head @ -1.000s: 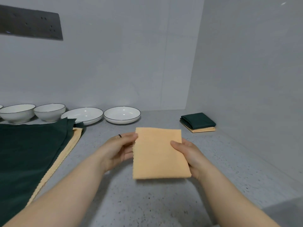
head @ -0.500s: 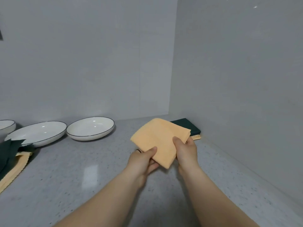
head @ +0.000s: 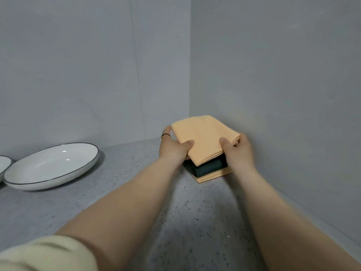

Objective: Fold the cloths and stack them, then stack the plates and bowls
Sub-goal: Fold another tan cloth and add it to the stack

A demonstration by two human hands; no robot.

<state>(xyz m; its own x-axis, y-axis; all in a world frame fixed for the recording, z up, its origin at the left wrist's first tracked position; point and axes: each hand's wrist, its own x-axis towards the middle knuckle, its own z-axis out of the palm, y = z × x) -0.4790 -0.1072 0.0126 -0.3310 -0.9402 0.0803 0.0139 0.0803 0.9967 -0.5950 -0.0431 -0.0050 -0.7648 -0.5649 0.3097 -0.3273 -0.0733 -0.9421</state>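
Two hands share one grip on the folded orange cloth (head: 205, 137). The left hand (head: 173, 148) has its thumb laid on top near the cloth's left edge and its fingers tucked beneath. The right hand (head: 237, 153) mirrors it on the right edge, thumb on top and fingers curled round the side. Both pinch the cloth, and neither hand is spread.

The cloth sits in the far right corner of the surface (head: 136, 202), directly over a small pile: a green cloth (head: 207, 167) lying on a lower orange cloth (head: 213, 176). That pile is straight below the grip, turned the same way, with one corner pointing back at the person. Its near corner pokes out a little past the held cloth. The held cloth tilts, far side raised. Its near edge looks to be touching the green cloth or just above it, and I cannot tell which.

Both hands are equally near the pile. The right one is squeezed between the cloth and the side wall (head: 283, 94), so I judge the fingers underneath must slide out sideways for the cloth to settle square.

A plate (head: 51, 167) waits well apart on the left.
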